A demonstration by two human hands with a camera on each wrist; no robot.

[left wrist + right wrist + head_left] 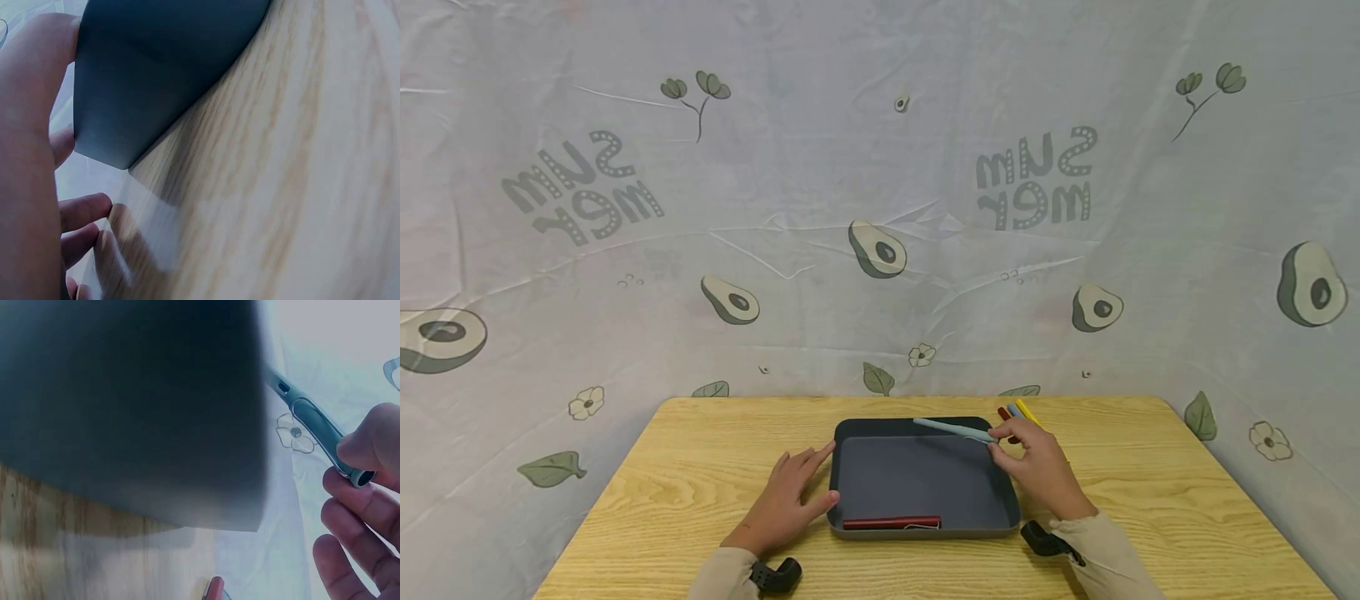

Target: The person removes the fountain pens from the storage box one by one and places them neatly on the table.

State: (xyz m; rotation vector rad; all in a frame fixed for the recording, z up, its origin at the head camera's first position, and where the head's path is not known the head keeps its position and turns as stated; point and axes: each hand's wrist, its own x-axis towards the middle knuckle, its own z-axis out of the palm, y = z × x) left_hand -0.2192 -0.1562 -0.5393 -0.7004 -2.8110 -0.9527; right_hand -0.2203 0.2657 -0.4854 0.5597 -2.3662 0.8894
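A light teal pen with a wire clip is pinched at its capped end between the thumb and fingers of my right hand. It hangs over the far right part of a dark grey tray. Inside the tray, along its near wall, lies a dark red pen, also with a metal clip. My left hand rests at the tray's left side with fingers spread, thumb and fingertip at the rim. In the right wrist view the teal pen slants past the tray's outer wall, which hides its far end.
Behind my right hand, several more pens, red, blue and yellow, lie on the wooden table, partly hidden by the hand. A pale curtain printed with avocados and leaves hangs around the table's back and sides.
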